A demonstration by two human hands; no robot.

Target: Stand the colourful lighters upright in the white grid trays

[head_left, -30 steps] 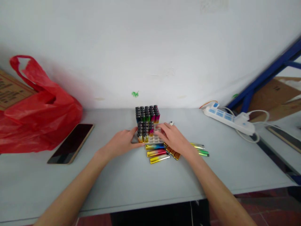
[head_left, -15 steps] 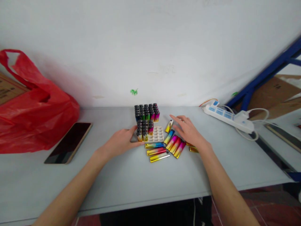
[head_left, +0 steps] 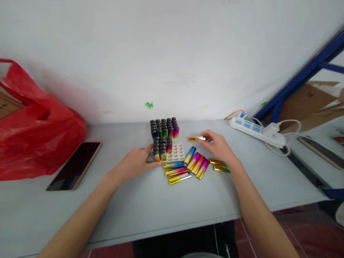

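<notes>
A gold and silver lighter (head_left: 197,138) is pinched by its black end between the thumb and fingers of my right hand (head_left: 214,142), roughly level above the table. My left hand (head_left: 137,159) grips the left side of a white tray (head_left: 177,152) with thumb and fingers spread along its edges. Black-topped lighters (head_left: 162,145) stand upright in the tray's left part; bare sockets show on its right. Directly behind stands a full block of upright lighters (head_left: 164,128). Several loose lighters (head_left: 198,165) lie in front and to the right of the tray.
A dark phone (head_left: 75,165) lies at the left beside a red plastic bag (head_left: 40,132). On the right are a white power strip (head_left: 256,132) with cables and a blue metal frame (head_left: 298,84). The white wall (head_left: 172,61) borders the table's back.
My right hand has closed on the gold and silver lighter and turned it sideways off its resting spot. My left hand stays at the tray. The view has shifted slightly.
</notes>
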